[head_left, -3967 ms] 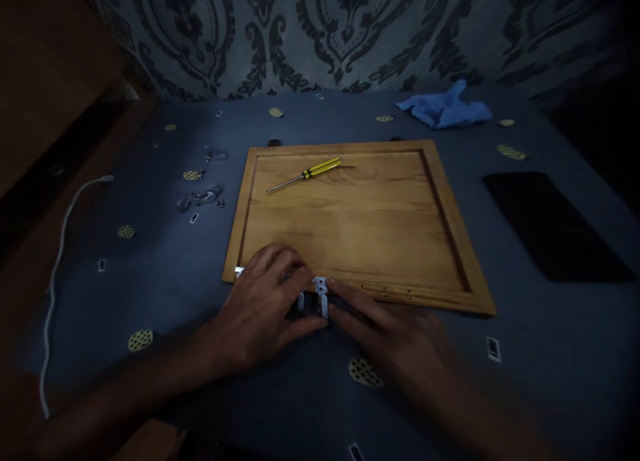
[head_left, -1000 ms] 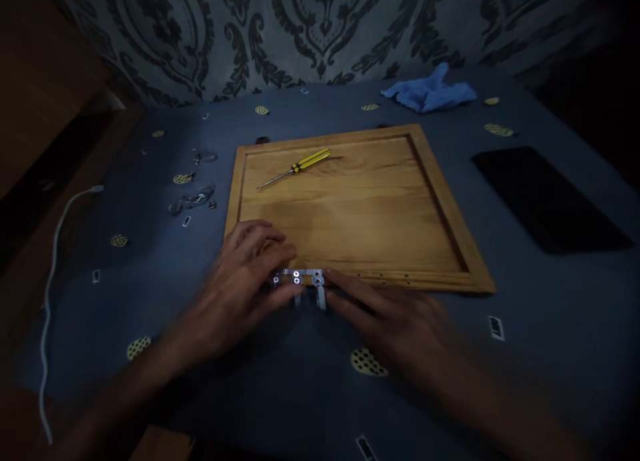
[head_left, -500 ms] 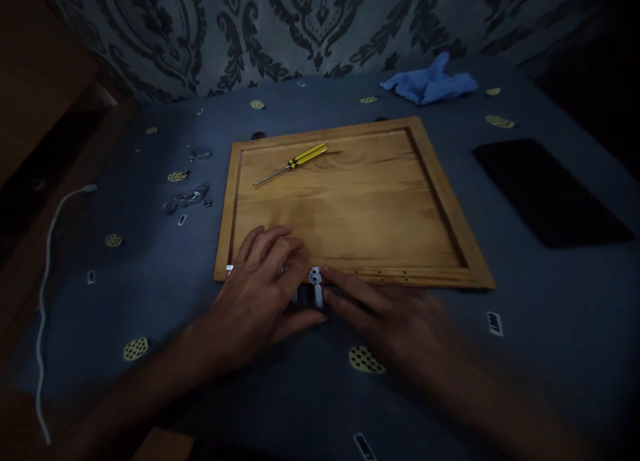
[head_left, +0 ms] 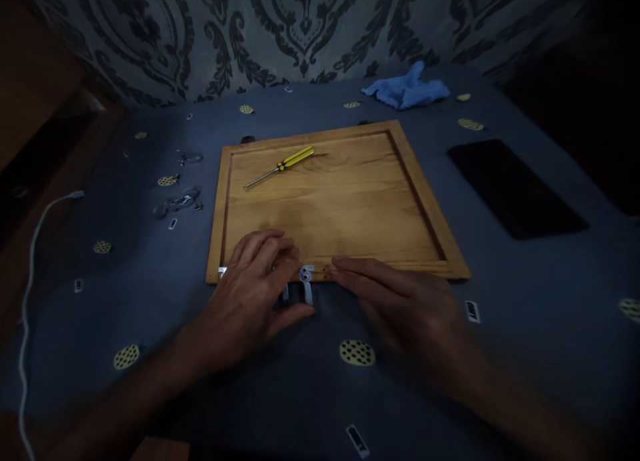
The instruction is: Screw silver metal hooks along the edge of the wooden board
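A framed wooden panel (head_left: 325,207) lies on the blue cloth. My left hand (head_left: 250,287) curls over its near edge, with the fingers bent above and the thumb below. This hand is closed around a small metal fitting (head_left: 306,274), whose plate has two holes and a strip reaching over the edge. Just to the right, my right hand (head_left: 400,301) rests its fingertips on the near rim by some small holes. Its fingers are pressed together, and anything between them is hidden. On the panel lies a screwdriver (head_left: 296,158) with a yellow and black handle.
Small metal pieces (head_left: 183,202) lie left of the panel. A white cable (head_left: 33,267) runs along the left side. A crumpled blue cloth (head_left: 407,87) sits at the back, and a flat black object (head_left: 515,187) lies at the right.
My right hand's fingertips have moved off the metal fitting, slightly right along the rim. My left hand stays at the fitting. The whole view has shifted slightly.
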Demonstrator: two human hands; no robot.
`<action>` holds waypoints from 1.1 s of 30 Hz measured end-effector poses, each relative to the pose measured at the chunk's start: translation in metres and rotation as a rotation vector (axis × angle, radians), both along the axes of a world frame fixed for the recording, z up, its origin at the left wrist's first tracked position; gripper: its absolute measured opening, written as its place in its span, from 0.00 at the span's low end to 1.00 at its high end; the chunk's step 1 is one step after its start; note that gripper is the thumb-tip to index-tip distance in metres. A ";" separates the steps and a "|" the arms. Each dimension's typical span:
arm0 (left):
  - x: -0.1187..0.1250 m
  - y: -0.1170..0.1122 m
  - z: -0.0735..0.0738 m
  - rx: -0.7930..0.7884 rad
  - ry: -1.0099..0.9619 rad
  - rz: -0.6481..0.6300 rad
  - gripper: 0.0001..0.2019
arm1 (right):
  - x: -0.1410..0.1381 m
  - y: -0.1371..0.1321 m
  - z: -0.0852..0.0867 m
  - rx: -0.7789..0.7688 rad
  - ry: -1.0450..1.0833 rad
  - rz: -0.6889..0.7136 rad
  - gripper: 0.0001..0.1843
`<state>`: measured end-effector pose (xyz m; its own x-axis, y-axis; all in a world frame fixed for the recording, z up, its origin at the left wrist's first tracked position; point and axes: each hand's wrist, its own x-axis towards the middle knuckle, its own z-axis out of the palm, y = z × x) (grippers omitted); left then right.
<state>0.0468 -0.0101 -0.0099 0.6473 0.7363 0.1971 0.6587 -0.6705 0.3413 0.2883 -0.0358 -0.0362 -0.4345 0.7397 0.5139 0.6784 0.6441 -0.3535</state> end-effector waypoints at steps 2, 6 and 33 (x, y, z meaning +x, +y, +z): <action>0.000 0.000 0.000 -0.004 0.001 -0.003 0.19 | -0.002 0.000 0.002 -0.002 0.015 0.020 0.19; -0.001 0.000 0.000 -0.018 -0.001 -0.002 0.20 | -0.007 0.000 0.001 0.005 -0.006 0.076 0.19; 0.000 0.000 -0.001 -0.037 -0.036 0.002 0.20 | -0.009 0.002 -0.006 -0.008 -0.250 0.150 0.30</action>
<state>0.0472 -0.0100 -0.0105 0.6391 0.7445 0.1929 0.6464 -0.6559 0.3898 0.2791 -0.0342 -0.0417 -0.6516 0.6613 0.3715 0.6427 0.7415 -0.1928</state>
